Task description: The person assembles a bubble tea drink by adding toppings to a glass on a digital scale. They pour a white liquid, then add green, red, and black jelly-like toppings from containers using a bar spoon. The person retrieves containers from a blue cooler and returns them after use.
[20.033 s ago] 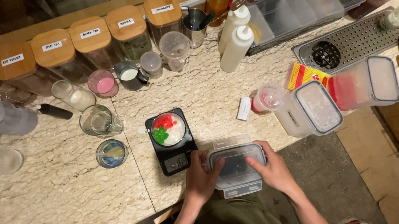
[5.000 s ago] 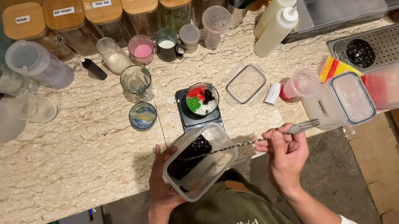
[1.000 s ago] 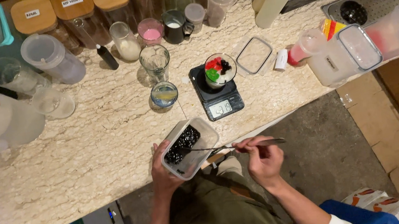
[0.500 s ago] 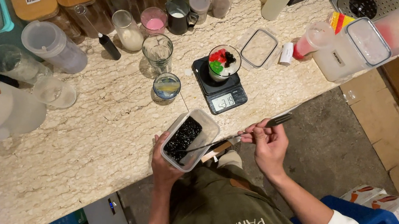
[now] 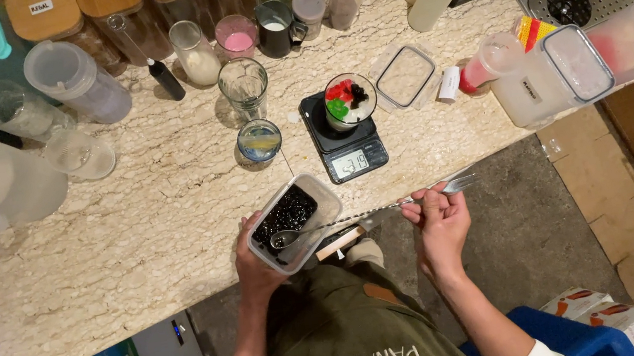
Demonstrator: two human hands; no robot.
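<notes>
While left hand (image 5: 255,256) tilts dark-pearl tub (image 5: 294,221), spoon (image 5: 356,216) dips in.

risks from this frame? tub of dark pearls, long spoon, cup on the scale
1. The left hand holds the tub of dark pearls tilted past the counter edge; pearls or liquid may spill toward the lap.
2. The right hand grips the long spoon at its far end, so a loaded bowl may wobble and drip on the scale.
3. The cup looks nearly full.
</notes>
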